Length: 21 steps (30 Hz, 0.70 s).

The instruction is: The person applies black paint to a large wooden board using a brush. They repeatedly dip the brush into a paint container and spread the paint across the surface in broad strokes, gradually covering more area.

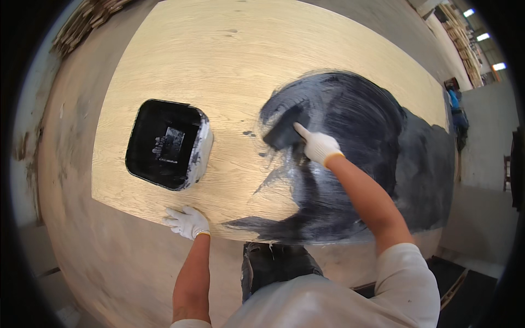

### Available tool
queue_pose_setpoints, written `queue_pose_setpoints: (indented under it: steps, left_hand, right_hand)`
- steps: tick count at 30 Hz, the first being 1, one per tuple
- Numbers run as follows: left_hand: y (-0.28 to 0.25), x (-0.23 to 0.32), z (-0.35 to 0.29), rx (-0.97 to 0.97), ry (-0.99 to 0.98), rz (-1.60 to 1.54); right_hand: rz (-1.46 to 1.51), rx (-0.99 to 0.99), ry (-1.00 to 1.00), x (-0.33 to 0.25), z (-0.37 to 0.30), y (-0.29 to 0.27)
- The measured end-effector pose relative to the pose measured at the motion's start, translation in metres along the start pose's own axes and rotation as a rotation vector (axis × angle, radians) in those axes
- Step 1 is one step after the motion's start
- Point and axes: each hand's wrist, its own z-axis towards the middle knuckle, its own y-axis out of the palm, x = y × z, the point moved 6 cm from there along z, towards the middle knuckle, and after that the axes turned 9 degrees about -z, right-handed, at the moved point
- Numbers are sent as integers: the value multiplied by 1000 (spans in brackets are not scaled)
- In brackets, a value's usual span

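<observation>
A large wood-grain board [229,71] lies flat before me, its right part smeared with black paint [361,115]. My right hand [322,147], in a white knit glove, grips a black, roughly rectangular applicator [281,130] laid on the wet paint. Its index finger stretches along the tool; whether this is a brush or a pad I cannot tell. My left hand [188,222], also gloved, rests at the board's near edge with its fingers spread and nothing in them. Just beyond it stands a square bucket [203,147], black inside and white outside, with dark smears on its wall.
Small black spots [249,134] dot the bare wood between bucket and paint. Stacked boards [90,22] lie at the far left, with more stacked timber [459,41] at the far right. A grey panel or wall [486,136] stands beyond the board's right end.
</observation>
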Motion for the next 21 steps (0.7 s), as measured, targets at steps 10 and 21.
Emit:
queue_pose_setpoints:
  steps: [10,21]
  left_hand:
    - [10,-11,5,74,12,21]
    - [13,-19,12,104,36,34]
  right_hand:
    - [129,-20,-26,-29,17,4]
    - [29,-70,-47,-12,-22,17]
